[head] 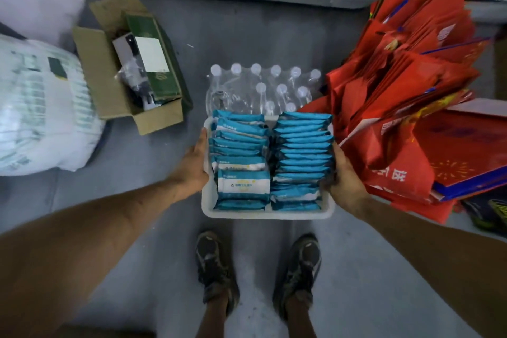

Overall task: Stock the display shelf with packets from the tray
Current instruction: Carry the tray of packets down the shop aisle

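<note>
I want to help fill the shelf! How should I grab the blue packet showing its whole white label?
Probably from above: pinch that packet across its long edges, thumb on the near one. It lies tilted face-up, so its broad face is open, while its ends are hemmed in. The left hand and right hand both grip the tray.

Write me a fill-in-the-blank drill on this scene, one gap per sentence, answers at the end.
1. The left hand and right hand each grip the white plastic tray, whose blue-and-white packets stand in ____ rows.
2. The shrink-wrapped clear bottles have ____ caps.
3. The open brown cardboard box lies on the tray's ____ side.
4. The pile of paper bags beside the right hand is coloured ____.

Missing words: two; white; left; red.
</note>
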Demonstrator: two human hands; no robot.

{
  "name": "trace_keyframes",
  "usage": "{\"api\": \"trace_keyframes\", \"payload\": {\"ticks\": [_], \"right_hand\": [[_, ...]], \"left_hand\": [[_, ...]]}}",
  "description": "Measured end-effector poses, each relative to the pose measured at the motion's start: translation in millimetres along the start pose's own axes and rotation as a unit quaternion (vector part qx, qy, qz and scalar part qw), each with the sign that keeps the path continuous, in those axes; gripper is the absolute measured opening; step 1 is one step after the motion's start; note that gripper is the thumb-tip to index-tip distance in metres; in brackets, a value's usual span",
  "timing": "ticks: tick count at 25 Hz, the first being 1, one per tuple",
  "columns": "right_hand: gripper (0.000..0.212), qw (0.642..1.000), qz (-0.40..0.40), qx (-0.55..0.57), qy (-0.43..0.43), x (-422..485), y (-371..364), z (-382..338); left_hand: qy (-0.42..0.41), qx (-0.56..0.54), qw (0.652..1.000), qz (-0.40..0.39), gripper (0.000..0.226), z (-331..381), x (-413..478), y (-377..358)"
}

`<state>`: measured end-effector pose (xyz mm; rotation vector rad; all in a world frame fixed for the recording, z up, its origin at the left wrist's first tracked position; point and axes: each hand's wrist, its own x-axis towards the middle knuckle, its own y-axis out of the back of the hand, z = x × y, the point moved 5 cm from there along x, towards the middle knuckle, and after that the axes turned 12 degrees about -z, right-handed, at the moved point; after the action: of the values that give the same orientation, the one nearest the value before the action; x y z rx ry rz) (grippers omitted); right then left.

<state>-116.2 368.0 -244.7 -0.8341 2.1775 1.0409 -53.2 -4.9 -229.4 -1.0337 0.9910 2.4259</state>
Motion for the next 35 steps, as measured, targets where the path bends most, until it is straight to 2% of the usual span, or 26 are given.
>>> {"api": "trace_keyframes", "payload": {"ticks": [3, 6, 9, 11, 15, 18, 19, 20, 25, 27, 30, 31, 33, 35], "right_hand": [[0.106, 1.000, 0.000, 0.000, 0.007, -6.9, 4.5, -18.8], [0.105, 0.999, 0.006, 0.009, 0.032, -35.1, 16.9, -46.9], [0.104, 0.999, -0.013, 0.008, 0.050, -56.2, 29.0, -71.4], [0.103, 0.998, 0.007, 0.019, 0.064, -86.7, 57.8, -104.9], [0.103, 0.993, 0.062, 0.027, 0.098, -145.6, 128.5, -176.4], [0.094, 0.986, 0.115, 0.018, 0.120, -231.0, 223.3, -257.4], [0.093, 0.983, 0.126, 0.001, 0.135, -231.5, 238.3, -269.4], [0.093, 0.977, 0.156, 0.000, 0.147, -258.7, 275.8, -293.9], [0.076, 0.936, 0.297, 0.041, 0.187, -481.8, 449.3, -394.2], [0.068, 0.916, 0.331, 0.049, 0.222, -530.3, 485.8, -412.2], [0.062, 0.882, 0.391, 0.108, 0.239, -666.8, 534.9, -414.1], [0.057, 0.876, 0.396, 0.118, 0.249, -681.3, 540.5, -420.2], [0.044, 0.848, 0.440, 0.150, 0.255, -766.3, 545.9, -407.6], [0.036, 0.830, 0.479, 0.187, 0.214, -843.7, 536.1, -373.3]], "left_hand": [[-0.009, 0.019, 0.999, -0.043, 0.131, -7.8, -5.8, 3.7], [-0.021, -0.069, 0.995, -0.074, 0.136, 1.2, -40.7, 6.3], [-0.013, -0.085, 0.994, -0.061, 0.132, 11.5, -67.1, 23.4], [-0.021, -0.093, 0.994, -0.051, 0.126, 44.2, -88.0, 54.6], [-0.069, -0.096, 0.992, 0.050, 0.107, 105.3, -133.8, 138.4], [-0.158, -0.061, 0.979, 0.115, 0.102, 199.0, -211.5, 239.1], [-0.168, -0.060, 0.976, 0.123, 0.099, 206.4, -215.2, 254.5], [-0.182, -0.068, 0.970, 0.143, 0.096, 244.6, -241.5, 288.6], [-0.296, -0.102, 0.924, 0.219, 0.082, 455.3, -429.3, 411.1], [-0.333, -0.134, 0.905, 0.228, 0.072, 506.0, -472.6, 434.3], [-0.401, -0.167, 0.875, 0.213, 0.064, 609.0, -564.1, 443.5], [-0.403, -0.184, 0.871, 0.212, 0.061, 616.8, -576.7, 448.2], [-0.451, -0.179, 0.859, 0.163, 0.049, 674.5, -621.8, 436.4], [-0.490, -0.164, 0.849, 0.112, 0.047, 725.9, -660.6, 399.8]]}}
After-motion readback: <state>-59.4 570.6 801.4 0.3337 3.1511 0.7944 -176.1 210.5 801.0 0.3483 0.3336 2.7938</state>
